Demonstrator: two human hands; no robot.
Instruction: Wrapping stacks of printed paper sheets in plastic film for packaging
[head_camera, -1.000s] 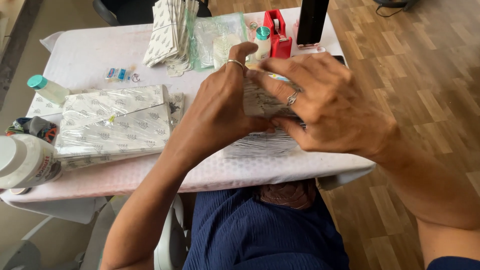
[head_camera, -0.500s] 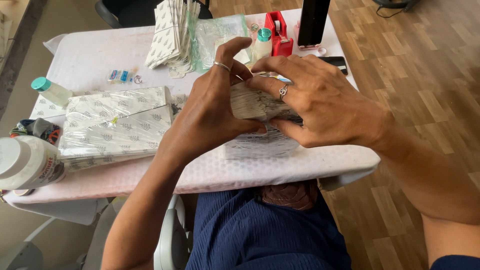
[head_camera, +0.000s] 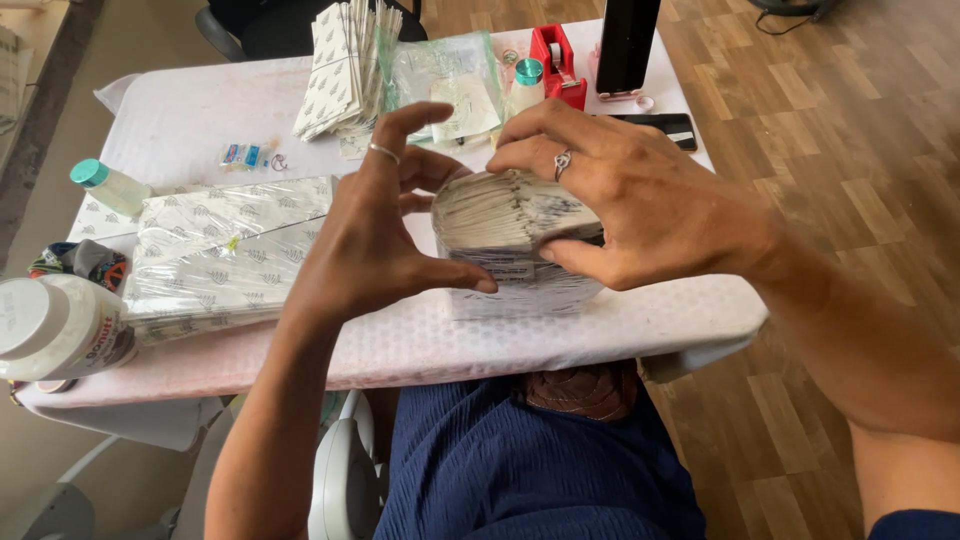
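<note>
My right hand (head_camera: 640, 200), a ring on one finger, grips a thick stack of white patterned paper sheets (head_camera: 500, 215) from above and from the right, holding it just over a plastic-wrapped bundle (head_camera: 520, 290) on the table. My left hand (head_camera: 375, 235), also ringed, has its fingers spread and arched. Its thumb tip touches the lower left edge of the stack, and the fingertips hover by the stack's top left corner.
A white-covered table (head_camera: 200, 115) holds large wrapped paper packs (head_camera: 225, 250) at left, a fanned pile of folded sheets (head_camera: 340, 65), a clear bag (head_camera: 440, 85), a red tape dispenser (head_camera: 555, 55), a teal-capped bottle (head_camera: 110, 185), a white jar (head_camera: 55, 325) and a dark phone (head_camera: 660, 125).
The stack has been lifted and turned so its edge faces the camera. My left hand has loosened from the stack and spread its fingers; my right hand has shifted to grasp it from the right.
</note>
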